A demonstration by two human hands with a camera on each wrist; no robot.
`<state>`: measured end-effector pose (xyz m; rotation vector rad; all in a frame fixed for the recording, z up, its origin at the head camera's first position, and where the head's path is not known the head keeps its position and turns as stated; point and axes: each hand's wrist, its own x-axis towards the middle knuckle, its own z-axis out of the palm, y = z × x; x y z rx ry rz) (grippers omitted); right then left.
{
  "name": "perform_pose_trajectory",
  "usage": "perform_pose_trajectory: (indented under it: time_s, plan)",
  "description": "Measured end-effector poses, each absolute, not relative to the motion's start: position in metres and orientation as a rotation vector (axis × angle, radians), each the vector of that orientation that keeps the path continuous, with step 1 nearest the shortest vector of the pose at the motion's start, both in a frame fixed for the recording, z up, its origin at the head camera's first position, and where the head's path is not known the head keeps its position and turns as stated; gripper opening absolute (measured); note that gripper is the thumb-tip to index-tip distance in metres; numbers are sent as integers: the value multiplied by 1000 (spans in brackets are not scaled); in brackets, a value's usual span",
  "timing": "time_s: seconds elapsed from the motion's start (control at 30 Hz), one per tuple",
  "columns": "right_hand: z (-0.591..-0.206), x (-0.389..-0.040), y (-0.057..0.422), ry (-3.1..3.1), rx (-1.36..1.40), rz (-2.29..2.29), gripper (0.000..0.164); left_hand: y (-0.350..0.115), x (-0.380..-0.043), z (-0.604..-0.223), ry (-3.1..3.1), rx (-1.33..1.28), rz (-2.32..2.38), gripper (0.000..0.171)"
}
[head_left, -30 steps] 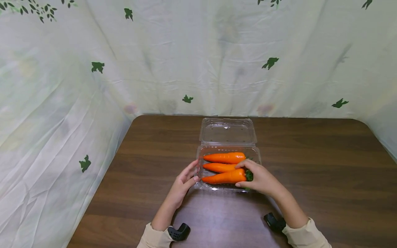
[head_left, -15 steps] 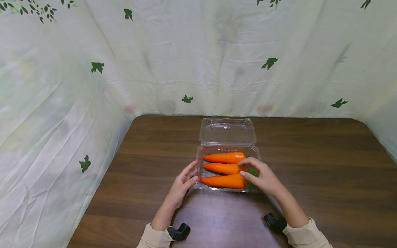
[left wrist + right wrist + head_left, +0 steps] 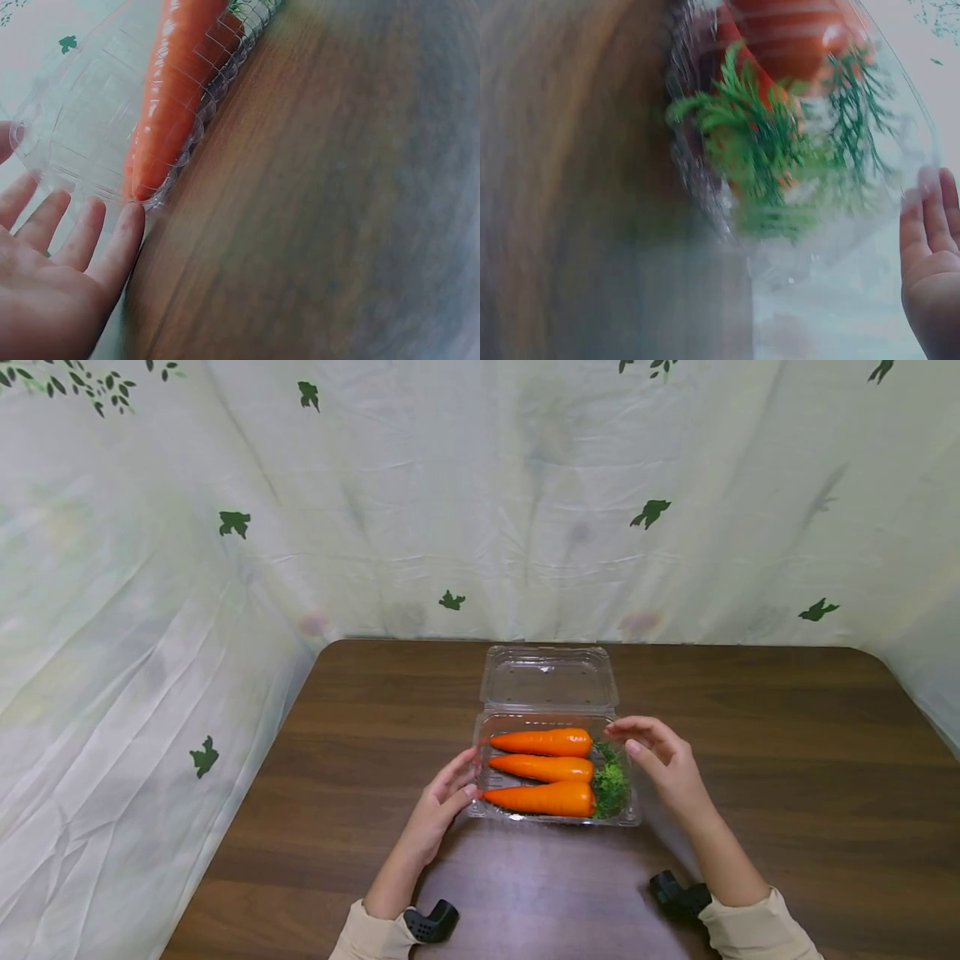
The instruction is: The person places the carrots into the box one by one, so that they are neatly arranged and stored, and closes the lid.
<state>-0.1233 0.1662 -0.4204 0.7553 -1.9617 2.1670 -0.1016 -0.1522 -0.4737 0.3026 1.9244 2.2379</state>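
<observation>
Three orange carrots lie side by side in a clear plastic clamshell container: a back carrot, a middle carrot and a front carrot. Their green tops bunch at the container's right end. The tips point left. Spread along the left wall, the fingers of my left hand touch the container, thumb at its near corner. My right hand is at the right rim with its fingers loosely bent and nothing held. In the right wrist view its fingertips meet the clear plastic edge.
The container's hinged lid lies folded back toward the table's far edge. Brown wood tabletop extends on both sides. A pale printed cloth hangs behind. Black devices sit on both wrists, including the right wrist device.
My right hand has let go of the front carrot and moved right, out to the container's right rim. The front carrot has settled slightly nearer, exposing its greens. My left hand has stayed in place.
</observation>
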Motion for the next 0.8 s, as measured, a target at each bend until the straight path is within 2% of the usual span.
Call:
perform_pose_trajectory:
  time_s: [0.37,0.8]
  plan:
    - [-412,-135,179,-1878,702,2133,37,-154,-115,-460,2014,218,2368,46]
    - [-420,-167,184,-1914,401,2085,37,-154,-157,-445,2142,94,2346,39]
